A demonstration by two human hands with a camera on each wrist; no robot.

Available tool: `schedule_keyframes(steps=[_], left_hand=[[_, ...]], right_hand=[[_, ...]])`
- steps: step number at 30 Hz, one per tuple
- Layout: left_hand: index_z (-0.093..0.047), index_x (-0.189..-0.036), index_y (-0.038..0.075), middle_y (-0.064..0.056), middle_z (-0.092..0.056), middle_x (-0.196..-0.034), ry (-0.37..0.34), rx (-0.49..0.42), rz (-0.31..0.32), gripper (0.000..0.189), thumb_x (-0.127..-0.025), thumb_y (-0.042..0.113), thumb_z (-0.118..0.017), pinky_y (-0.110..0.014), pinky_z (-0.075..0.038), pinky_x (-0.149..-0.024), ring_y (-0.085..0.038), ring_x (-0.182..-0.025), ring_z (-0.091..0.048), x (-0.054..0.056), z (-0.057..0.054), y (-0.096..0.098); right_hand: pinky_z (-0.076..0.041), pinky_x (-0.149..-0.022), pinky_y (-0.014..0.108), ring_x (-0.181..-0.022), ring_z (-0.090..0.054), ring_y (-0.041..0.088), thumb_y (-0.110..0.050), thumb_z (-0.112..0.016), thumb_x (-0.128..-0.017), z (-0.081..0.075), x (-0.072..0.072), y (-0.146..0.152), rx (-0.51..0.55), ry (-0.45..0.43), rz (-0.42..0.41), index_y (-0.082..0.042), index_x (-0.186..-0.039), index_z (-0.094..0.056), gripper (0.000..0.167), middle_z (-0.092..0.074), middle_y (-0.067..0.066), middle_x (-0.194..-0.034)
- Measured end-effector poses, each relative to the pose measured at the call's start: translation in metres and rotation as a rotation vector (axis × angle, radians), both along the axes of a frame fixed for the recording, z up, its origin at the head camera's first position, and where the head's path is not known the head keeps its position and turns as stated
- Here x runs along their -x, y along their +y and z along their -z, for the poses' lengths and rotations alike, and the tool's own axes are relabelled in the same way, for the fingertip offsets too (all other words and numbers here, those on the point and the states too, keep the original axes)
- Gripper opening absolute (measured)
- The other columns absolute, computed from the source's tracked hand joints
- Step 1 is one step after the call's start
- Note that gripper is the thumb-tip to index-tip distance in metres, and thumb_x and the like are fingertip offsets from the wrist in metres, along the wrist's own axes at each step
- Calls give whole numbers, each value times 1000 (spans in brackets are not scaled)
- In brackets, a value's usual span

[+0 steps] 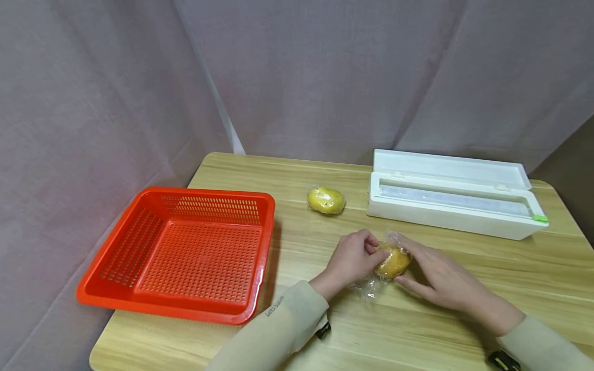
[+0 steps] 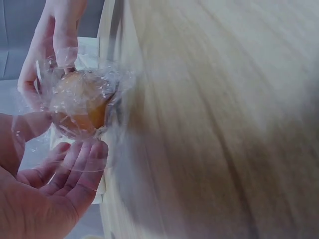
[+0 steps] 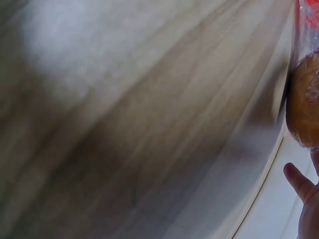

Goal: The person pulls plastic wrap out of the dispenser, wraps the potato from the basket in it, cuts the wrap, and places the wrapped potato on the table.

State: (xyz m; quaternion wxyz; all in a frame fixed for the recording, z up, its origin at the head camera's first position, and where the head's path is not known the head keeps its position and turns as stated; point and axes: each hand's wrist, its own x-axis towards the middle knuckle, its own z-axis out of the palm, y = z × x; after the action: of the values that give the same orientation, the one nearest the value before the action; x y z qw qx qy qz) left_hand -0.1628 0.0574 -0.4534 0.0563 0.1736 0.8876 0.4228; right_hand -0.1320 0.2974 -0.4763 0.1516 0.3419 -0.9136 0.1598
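Note:
A yellow-brown potato in loose cling film is between the two hands, close over the table. My left hand holds its left side, thumb on the wrapped surface and fingers bent at the film. In the left wrist view, the left fingertips lie along the film's edge. The right hand cups the other side with fairly straight fingers behind and the thumb in front. In the right wrist view, a right-hand digit stands apart from the potato, and most of that hand is out of frame. Film trails beneath the left hand.
Another wrapped yellow potato lies farther back on the wooden table. A white cling film box, its lid raised and a roll inside, stands at the back right. On the left is a red perforated basket.

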Motion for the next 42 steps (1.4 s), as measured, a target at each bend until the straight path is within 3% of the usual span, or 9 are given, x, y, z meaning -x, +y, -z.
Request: schedule_keyframes(steps=[15, 19, 22, 24, 26, 29, 33, 38, 42], left_hand=[[-73, -112, 10, 10, -65, -92, 30, 12, 115, 32, -93, 32, -86, -10, -48, -72, 2, -79, -57, -4, 3, -5], [-74, -113, 10, 9, -67, -94, 24, 1, 103, 32, -94, 33, -85, -10, -49, -73, 2, -80, -58, -3, 3, -6], [-74, -113, 9, 9, -67, -94, 22, -5, 96, 32, -94, 33, -85, -10, -49, -73, 2, -80, -58, -3, 3, -6], [-74, -113, 9, 9, -67, -95, 27, -4, 91, 32, -95, 33, -84, -10, -48, -73, 2, -80, -58, -3, 3, -5], [-74, -113, 10, 9, -67, -94, 32, -1, 87, 31, -95, 33, -84, -10, -48, -72, 2, -79, -57, -3, 3, -4], [-74, -111, 10, 9, -66, -93, 46, 5, 82, 30, -94, 33, -84, -10, -47, -71, 3, -78, -56, -2, 5, -3], [-75, -111, 10, 9, -66, -92, 52, 13, 79, 30, -94, 33, -85, -10, -47, -70, 3, -77, -55, -1, 6, -2], [-75, -112, 11, 9, -65, -93, 41, 22, 82, 30, -94, 33, -84, -10, -47, -71, 3, -78, -55, -2, 4, -3], [-75, -112, 10, 9, -66, -93, 41, 16, 90, 31, -94, 33, -85, -11, -47, -71, 2, -78, -56, -2, 3, -5]], right_hand=[[-50, -98, 72, -128, -59, 54, -32, -91, -85, -11, -4, 10, 91, -154, 105, -13, -168, -32, 103, -52, 26, -156], [-38, -122, 41, -140, -46, 59, -31, -85, -94, -12, -7, 5, 186, -372, 120, -22, -173, -10, 109, -33, 25, -169], [-17, -115, 10, -148, -36, 59, -29, -79, -99, -12, -11, -3, 271, -514, 120, -27, -173, 1, 108, -18, 23, -175], [-14, -112, 5, -148, -34, 60, -26, -78, -100, -12, -13, -8, 316, -550, 110, -27, -173, 2, 108, -14, 24, -175], [-13, -115, 9, -151, -29, 60, -25, -77, -100, -10, -14, -12, 341, -563, 108, -27, -173, 2, 107, -11, 24, -176], [-17, -129, 39, -154, -20, 61, -23, -78, -99, -6, -15, -16, 361, -567, 105, -30, -173, -1, 107, -9, 25, -176], [-18, -113, 85, -155, -14, 62, -24, -79, -99, 0, -17, -18, 350, -545, 94, -34, -173, -2, 107, -6, 24, -177], [-21, -105, 90, -154, -15, 63, -26, -75, -101, 0, -18, -17, 314, -531, 93, -32, -173, -3, 102, -4, 20, -178], [-21, -108, 88, -153, -21, 60, -22, -57, -111, -8, -13, -12, 390, -570, 91, -27, -172, -20, 71, -18, 20, -176]])
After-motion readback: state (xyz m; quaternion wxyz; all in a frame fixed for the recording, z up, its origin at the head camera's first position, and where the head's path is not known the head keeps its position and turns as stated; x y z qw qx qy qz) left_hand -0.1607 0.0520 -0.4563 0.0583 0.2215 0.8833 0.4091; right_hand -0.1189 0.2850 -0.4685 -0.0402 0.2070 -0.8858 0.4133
